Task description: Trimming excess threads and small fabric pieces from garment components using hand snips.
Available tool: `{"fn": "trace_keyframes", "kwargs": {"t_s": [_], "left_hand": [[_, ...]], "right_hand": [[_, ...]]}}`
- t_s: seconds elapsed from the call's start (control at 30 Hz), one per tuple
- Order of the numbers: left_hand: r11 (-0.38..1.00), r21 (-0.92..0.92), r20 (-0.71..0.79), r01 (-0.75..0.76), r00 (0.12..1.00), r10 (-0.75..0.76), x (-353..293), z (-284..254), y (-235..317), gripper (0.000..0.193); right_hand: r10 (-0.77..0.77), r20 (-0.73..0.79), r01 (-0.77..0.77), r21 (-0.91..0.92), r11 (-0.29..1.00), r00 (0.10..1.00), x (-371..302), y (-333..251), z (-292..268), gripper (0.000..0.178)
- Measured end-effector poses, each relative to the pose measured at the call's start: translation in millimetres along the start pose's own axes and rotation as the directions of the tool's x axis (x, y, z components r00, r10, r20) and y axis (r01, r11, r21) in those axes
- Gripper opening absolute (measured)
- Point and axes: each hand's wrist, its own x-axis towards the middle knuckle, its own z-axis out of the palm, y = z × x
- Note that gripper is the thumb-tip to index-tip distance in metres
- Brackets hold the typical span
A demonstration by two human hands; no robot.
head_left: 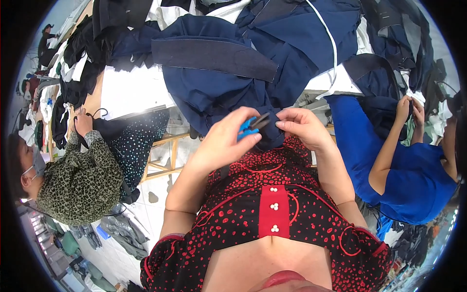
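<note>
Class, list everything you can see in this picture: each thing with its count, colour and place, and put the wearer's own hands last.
Thread snips: one, blue handles with dark blades, centre, in the left hand.
Navy garment: one large piece, dark blue, spread on the table above the hands, its lower corner pinched by the right hand.
Table: one, white top, upper half of the view.
Dark garment pile: several pieces, black and navy, upper left.
White tape: one strip, white, across the fabric at upper right.
Person in leopard print: one, left edge, handling dark cloth.
Person in blue: one, right edge, hands on dark cloth.
Left hand: holds the snips.
Right hand: pinches the navy garment.
</note>
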Motion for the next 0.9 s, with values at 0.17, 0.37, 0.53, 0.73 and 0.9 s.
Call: {"fn": "trace_keyframes", "kwargs": {"t_s": [0.17,0.37,0.53,0.73,0.9], "left_hand": [[0.997,0.079,-0.002,0.027,1.0,-0.027,-4,12,9,0.037],[0.987,0.152,-0.018,0.045,0.999,-0.042,-5,16,10,0.031],[0.984,0.169,-0.037,0.052,0.998,-0.046,-3,17,12,0.03],[0.992,0.124,-0.042,0.02,0.999,-0.015,-2,21,9,0.031],[0.987,0.152,-0.05,0.046,0.998,-0.039,-2,19,9,0.031]], "right_hand": [[-0.001,-0.012,0.001,-0.008,1.0,1.0,0,1,0,0.021],[-0.026,-0.043,0.023,-0.082,0.996,0.999,-5,-3,5,0.02],[-0.052,-0.027,0.049,-0.105,0.993,0.998,-5,-5,6,0.02],[-0.068,-0.024,0.066,-0.075,0.995,0.997,-5,-3,8,0.019],[-0.071,-0.024,0.069,-0.081,0.994,0.997,-5,-5,6,0.019]]}}
